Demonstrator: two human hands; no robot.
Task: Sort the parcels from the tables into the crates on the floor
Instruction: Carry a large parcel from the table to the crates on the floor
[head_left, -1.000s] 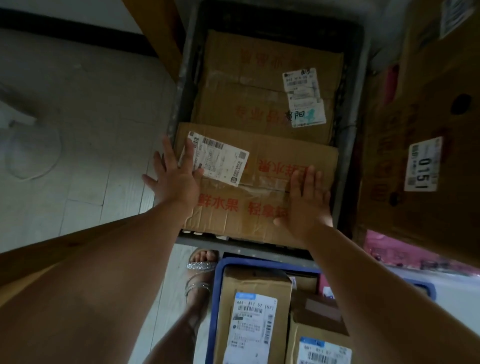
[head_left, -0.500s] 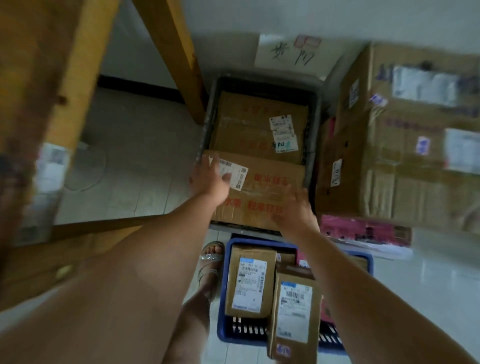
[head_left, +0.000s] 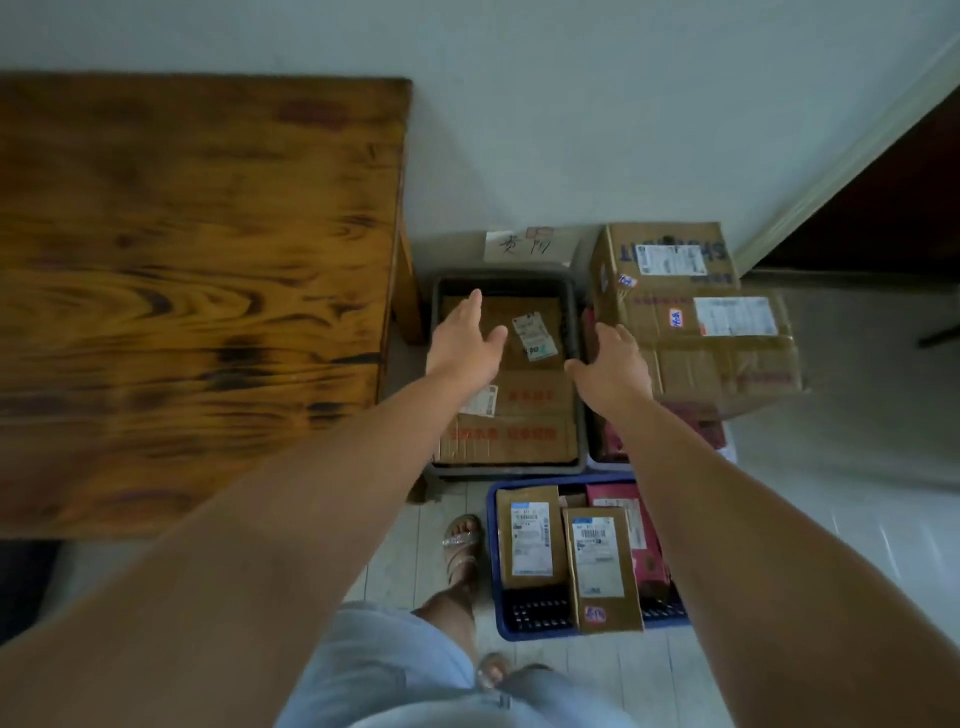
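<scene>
Beside the wooden table (head_left: 197, 291), a grey crate (head_left: 509, 469) sits on pale tiles (head_left: 405, 545)

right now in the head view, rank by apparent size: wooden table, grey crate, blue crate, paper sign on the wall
1. wooden table
2 and 3. grey crate and blue crate: look alike, and the blue is nearer the camera, so unranked
4. paper sign

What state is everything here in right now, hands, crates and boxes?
Left hand: open, holding nothing.
Right hand: open, holding nothing.
Grey crate: holds two flat cardboard parcels, labels up.
Blue crate: packed with labelled parcels.
Stacked boxes: taped shut, one on another.
</scene>
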